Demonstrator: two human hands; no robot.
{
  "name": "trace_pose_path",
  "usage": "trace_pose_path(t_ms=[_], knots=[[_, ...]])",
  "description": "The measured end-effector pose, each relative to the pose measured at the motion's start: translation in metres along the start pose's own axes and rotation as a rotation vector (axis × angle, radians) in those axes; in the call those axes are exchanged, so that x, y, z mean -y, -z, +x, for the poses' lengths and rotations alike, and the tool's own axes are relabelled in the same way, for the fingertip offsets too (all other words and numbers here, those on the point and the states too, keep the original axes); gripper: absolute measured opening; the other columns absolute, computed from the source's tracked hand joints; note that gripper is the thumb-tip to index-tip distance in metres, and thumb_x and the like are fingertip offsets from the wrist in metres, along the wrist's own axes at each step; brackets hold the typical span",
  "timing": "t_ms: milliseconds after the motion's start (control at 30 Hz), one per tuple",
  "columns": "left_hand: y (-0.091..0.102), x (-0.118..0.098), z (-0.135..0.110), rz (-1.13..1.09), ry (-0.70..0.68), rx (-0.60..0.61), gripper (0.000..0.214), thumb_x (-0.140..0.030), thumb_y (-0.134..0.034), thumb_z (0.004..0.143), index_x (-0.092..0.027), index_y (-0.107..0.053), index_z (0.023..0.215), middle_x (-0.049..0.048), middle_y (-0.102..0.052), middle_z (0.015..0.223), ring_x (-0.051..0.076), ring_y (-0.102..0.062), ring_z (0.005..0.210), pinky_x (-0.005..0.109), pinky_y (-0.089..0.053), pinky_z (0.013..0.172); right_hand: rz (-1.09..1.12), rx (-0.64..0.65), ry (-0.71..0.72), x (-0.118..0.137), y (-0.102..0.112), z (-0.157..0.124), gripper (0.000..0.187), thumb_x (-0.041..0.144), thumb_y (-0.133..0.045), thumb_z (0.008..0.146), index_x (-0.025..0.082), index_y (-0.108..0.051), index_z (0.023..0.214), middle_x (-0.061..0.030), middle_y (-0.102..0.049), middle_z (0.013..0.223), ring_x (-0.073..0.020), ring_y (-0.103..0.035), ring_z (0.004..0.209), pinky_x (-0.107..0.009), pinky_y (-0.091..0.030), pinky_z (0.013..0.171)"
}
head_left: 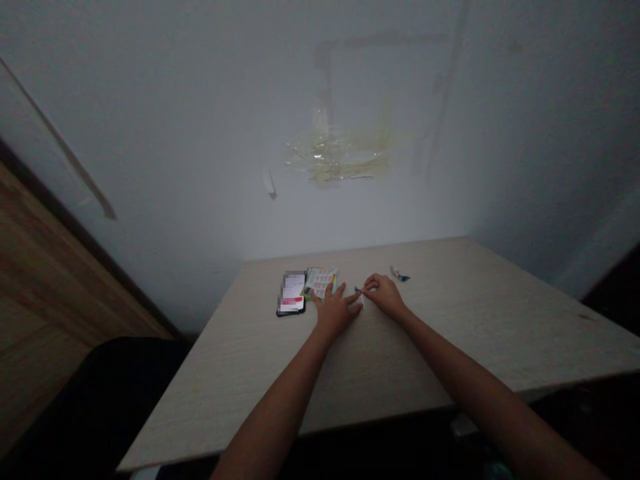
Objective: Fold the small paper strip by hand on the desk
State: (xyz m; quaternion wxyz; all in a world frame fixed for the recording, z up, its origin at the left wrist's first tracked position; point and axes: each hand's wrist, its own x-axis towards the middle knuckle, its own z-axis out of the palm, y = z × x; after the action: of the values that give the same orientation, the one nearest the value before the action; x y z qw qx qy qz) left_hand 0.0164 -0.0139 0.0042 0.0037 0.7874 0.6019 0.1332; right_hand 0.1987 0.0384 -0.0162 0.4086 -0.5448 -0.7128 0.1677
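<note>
My left hand [334, 311] lies flat with its fingers spread. Some of its fingertips reach the lower edge of a printed, colourful leaflet [321, 278], while the others press by a small white slip [361, 301]. Just to the right, my right hand [383, 291] is closed in a pinch on a tiny dark blue and red piece [358, 291], too small to name. That piece is at the top of the white slip; whether they are joined I cannot tell. A phone [291, 293] with a lit screen rests left of the leaflet.
A small crumpled wrapper [399, 273] lies beyond my right hand on the pale wooden table [260, 373]. The table's far edge meets a grey wall [200, 133] with peeling clear tape [345, 157]. A black chair-like shape [115, 387] stands at the left.
</note>
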Motion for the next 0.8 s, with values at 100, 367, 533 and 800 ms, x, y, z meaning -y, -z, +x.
trace_pose_path(t_ms=[100, 367, 533, 800], knots=[[-0.0015, -0.0006, -0.0009, -0.004, 0.0, -0.009, 0.041, -0.06, -0.046, 0.089, -0.055, -0.052, 0.129, -0.0023, -0.044, 0.15, 0.038, -0.022, 0.143, 0.079, 0.0, 0.104, 0.046, 0.012, -0.006, -0.0014, 0.0003, -0.0001, 0.013, 0.026, -0.069, 0.072, 0.021, -0.064, 0.083, -0.0021, -0.074, 0.079, -0.0202, -0.068, 0.084, -0.032, -0.045, 0.081], [-0.0017, -0.0012, 0.0003, -0.025, 0.007, -0.084, 0.039, -0.057, -0.052, 0.087, -0.051, -0.058, 0.125, 0.0002, -0.047, 0.146, 0.037, -0.025, 0.141, 0.079, 0.001, 0.104, 0.053, 0.009, 0.024, -0.002, 0.0015, -0.0017, 0.013, 0.029, -0.069, 0.073, 0.022, -0.063, 0.081, -0.0022, -0.074, 0.079, -0.0209, -0.068, 0.083, -0.032, -0.046, 0.081], [0.0008, 0.0012, 0.0015, -0.055, 0.041, -0.066, 0.03, -0.051, -0.053, 0.088, -0.052, -0.064, 0.117, -0.0012, -0.049, 0.144, 0.035, -0.027, 0.139, 0.079, -0.002, 0.104, 0.025, 0.004, 0.044, -0.0013, 0.0032, -0.003, 0.013, 0.031, -0.069, 0.073, 0.022, -0.062, 0.081, -0.0028, -0.074, 0.079, -0.0228, -0.066, 0.088, -0.034, -0.044, 0.084], [0.0031, -0.0007, 0.0066, -0.115, 0.108, -0.063, 0.03, -0.061, -0.053, 0.086, -0.049, -0.07, 0.106, -0.001, -0.05, 0.144, 0.036, -0.025, 0.141, 0.078, -0.001, 0.105, 0.025, 0.005, 0.054, 0.0006, 0.0049, -0.007, 0.014, 0.029, -0.069, 0.072, 0.022, -0.062, 0.082, -0.0027, -0.074, 0.08, -0.0229, -0.065, 0.089, -0.034, -0.043, 0.085]])
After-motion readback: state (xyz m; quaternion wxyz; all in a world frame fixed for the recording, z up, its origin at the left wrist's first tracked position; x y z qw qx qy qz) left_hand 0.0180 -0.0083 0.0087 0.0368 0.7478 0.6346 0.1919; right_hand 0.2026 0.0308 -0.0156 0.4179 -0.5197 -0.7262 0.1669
